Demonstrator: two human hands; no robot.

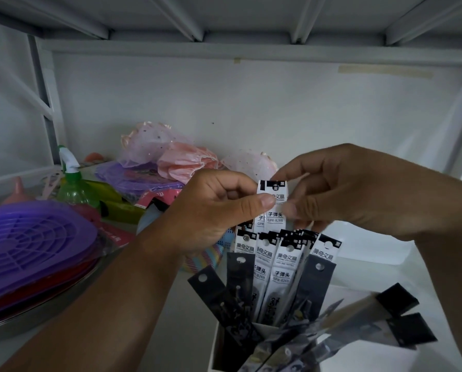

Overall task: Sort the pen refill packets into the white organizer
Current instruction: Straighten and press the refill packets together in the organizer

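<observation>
Head view: nearest, the white organizer (219,345) stands on the shelf at bottom centre, holding upright white packets (283,264) and dark packets (240,280) that fan outward. Just above them, the left hand (213,210) and the right hand (340,189) both pinch a pair of white pen refill packets (274,205) near the top, thumbs pressed on their front. Farther left lie purple mesh covers (33,237), a green spray bottle (75,183) and pink fabric (181,162) against the back wall.
</observation>
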